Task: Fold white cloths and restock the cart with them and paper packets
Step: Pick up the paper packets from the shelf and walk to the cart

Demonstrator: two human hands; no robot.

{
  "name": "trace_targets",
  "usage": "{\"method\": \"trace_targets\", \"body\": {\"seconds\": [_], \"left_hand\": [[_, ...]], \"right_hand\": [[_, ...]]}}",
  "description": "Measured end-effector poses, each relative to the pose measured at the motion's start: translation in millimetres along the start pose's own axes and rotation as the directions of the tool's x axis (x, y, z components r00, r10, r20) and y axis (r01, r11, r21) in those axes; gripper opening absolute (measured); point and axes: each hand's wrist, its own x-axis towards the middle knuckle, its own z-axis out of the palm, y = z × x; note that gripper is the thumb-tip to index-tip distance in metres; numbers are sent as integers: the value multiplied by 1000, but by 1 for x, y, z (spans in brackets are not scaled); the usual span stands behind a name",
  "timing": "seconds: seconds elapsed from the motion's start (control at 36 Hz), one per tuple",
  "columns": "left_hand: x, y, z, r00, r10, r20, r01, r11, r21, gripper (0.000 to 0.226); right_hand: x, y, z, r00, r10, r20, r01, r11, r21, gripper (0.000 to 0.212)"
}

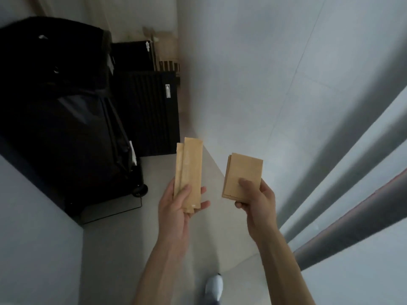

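My left hand [176, 208] holds a few long narrow brown paper packets [188, 168] upright, thumb across their front and fingers behind. My right hand [257, 197] grips a small stack of wider, shorter brown paper packets [243, 172], thumb pressed on the top one. Both hands are raised in front of me, a short gap between them. The black cart [61, 119] with a dark bag hung on it stands ahead on the left, one wheel [139, 190] showing. No white cloth is in view.
A black slatted cabinet [152, 111] stands behind the cart against the white wall [253, 73]. Pale floor [136, 238] runs between the walls. Grey rails [343, 234] slant along the right wall. My shoe [214, 287] shows at the bottom.
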Motion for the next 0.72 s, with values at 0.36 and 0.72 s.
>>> {"method": "trace_targets", "body": {"seconds": [0.36, 0.72], "left_hand": [[240, 50, 74, 993, 108, -37, -107, 994, 29, 31], [442, 39, 108, 995, 84, -59, -85, 996, -14, 35]], "right_hand": [[252, -37, 119, 988, -34, 153, 27, 998, 52, 17], [437, -26, 185, 982, 7, 187, -2, 1000, -27, 10]]}}
